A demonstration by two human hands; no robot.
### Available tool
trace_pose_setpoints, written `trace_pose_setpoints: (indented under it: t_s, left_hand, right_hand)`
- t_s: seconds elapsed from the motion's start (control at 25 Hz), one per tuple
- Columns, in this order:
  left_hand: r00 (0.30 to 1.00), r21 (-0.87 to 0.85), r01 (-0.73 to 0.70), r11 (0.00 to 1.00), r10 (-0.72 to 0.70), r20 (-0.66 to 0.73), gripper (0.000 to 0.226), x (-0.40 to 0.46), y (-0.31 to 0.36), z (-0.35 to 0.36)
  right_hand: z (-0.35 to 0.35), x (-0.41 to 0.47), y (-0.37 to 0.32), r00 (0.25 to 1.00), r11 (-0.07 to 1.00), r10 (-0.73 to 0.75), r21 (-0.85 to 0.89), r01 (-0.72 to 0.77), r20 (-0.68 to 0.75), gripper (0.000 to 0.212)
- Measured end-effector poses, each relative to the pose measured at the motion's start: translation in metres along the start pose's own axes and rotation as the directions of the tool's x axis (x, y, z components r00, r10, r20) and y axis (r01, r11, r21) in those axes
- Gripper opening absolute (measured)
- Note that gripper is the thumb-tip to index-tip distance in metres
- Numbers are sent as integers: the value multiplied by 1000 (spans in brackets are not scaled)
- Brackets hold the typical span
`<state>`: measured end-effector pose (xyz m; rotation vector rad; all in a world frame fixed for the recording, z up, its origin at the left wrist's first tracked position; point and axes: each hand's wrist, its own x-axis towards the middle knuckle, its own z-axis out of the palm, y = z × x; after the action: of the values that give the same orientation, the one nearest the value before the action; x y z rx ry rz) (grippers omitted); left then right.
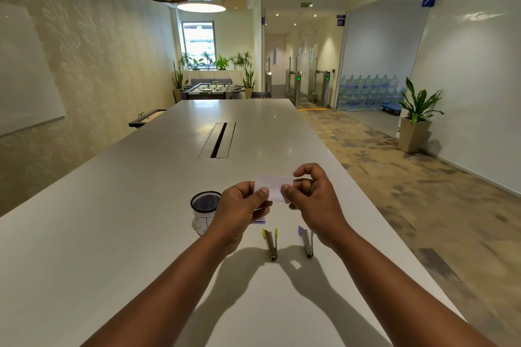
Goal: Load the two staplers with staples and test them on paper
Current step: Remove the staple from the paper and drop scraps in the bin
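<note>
A small white slip of paper [274, 186] is held up above the table, with small dark staple marks near its middle. My left hand [239, 211] pinches its left edge and my right hand [313, 200] pinches its right edge. Below the hands, two staplers lie on the white table [112, 234]: a yellow-tipped stapler [271, 244] on the left and a blue-tipped stapler [306, 242] on the right. A small box with a blue stripe [259, 221], partly hidden under my left hand, lies just behind the yellow stapler.
A black mesh cup [205, 213] with a white label stands left of my left hand. A cable slot [217, 140] runs along the table's middle. The table's right edge drops to carpet; a potted plant [417, 118] stands by the right wall.
</note>
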<state>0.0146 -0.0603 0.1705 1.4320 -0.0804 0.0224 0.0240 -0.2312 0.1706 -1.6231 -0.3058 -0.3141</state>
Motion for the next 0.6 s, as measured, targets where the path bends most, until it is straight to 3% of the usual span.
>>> trace_pose_setpoints:
  t_s: [0.12,0.32,0.6]
  left_hand:
    - [996,-3,-87,996,87,-20,16,-7,10,8]
    - [983,29,-182,983,182,2,47,-14,21,11]
    - [984,22,-177,984,177,30,25,-19,25,12]
  right_hand:
    - [-1,-4,-11,999,1000,-13,5,13,-35,11]
    - [-5,-9,-21,999,996,18,87,-14,-40,11]
    - [-7,-11,-27,997,989,67,136,-64,-22,16]
